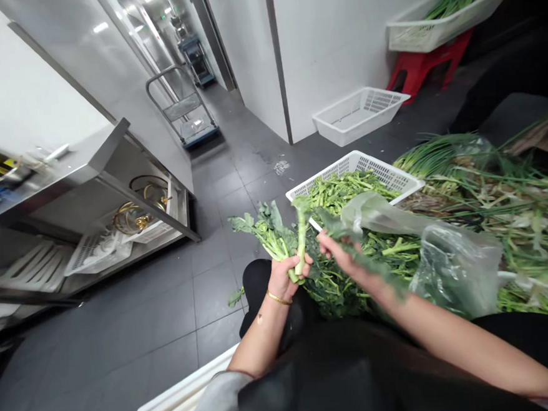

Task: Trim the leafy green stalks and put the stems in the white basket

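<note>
My left hand (284, 276), a bracelet on its wrist, is closed around several leafy green stalks (271, 240). One thick, pale stalk (301, 235) stands upright in that grip with its leaves off. Just to the right, my right hand (340, 251) is closed on a dark green leaf (377, 270), which trails over the forearm and is smeared by motion. Under and beyond the hands lies a heap of the same leafy greens (331, 283). Behind it, a white perforated basket (356, 159) holds trimmed green stems (343, 188).
A clear plastic bag (457, 268) lies over the greens. Spring onions (504, 208) are piled at right. Farther back are a white basket (344, 132) and a red stool (415, 73) bearing another basket. A steel counter (111, 154) stands left; a trolley (185, 111) is in the corridor.
</note>
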Action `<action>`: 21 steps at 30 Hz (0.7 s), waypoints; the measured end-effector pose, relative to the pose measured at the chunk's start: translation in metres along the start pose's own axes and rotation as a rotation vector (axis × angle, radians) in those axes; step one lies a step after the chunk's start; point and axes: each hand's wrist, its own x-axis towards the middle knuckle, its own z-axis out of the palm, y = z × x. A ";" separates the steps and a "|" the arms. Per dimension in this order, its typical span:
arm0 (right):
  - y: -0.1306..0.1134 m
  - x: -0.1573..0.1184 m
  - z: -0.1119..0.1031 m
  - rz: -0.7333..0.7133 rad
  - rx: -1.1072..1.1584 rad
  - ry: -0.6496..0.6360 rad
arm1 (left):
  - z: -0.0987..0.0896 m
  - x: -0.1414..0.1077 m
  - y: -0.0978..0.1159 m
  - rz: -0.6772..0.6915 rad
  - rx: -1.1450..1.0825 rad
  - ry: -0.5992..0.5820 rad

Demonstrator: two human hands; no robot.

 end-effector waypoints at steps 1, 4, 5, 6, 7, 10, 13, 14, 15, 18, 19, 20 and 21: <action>-0.001 0.004 -0.002 0.073 0.084 0.000 | -0.005 -0.002 -0.001 -0.023 -0.020 -0.058; -0.012 0.019 -0.007 0.283 0.385 -0.090 | -0.016 -0.008 -0.005 -0.035 -0.047 -0.195; -0.017 0.022 -0.009 0.309 0.456 -0.119 | -0.017 -0.010 -0.006 -0.035 -0.033 -0.223; -0.020 0.023 -0.010 0.303 0.478 -0.133 | -0.016 -0.012 -0.006 -0.042 -0.006 -0.242; -0.023 0.024 -0.011 0.283 0.459 -0.127 | -0.014 -0.013 -0.006 -0.056 0.030 -0.246; -0.024 0.021 -0.010 0.248 0.202 -0.082 | 0.000 -0.011 -0.003 -0.087 0.114 -0.169; -0.023 0.010 -0.003 0.150 -0.074 -0.088 | 0.013 -0.002 -0.001 -0.046 0.107 -0.022; -0.022 0.004 0.000 0.070 -0.128 -0.071 | 0.015 0.002 0.000 -0.025 0.090 0.030; -0.022 -0.002 0.003 -0.036 -0.161 -0.057 | 0.015 0.007 0.001 0.001 0.067 0.089; -0.013 -0.023 0.010 -0.303 -0.169 -0.109 | 0.004 0.015 0.006 0.023 -0.008 0.201; -0.006 -0.028 0.010 -0.300 -0.176 -0.135 | -0.002 0.016 0.008 -0.001 -0.022 0.200; 0.002 -0.032 0.008 -0.249 -0.186 -0.140 | -0.008 0.015 0.011 -0.038 -0.026 0.177; 0.011 -0.033 0.004 -0.173 -0.220 -0.131 | -0.013 0.013 0.013 -0.075 -0.023 0.141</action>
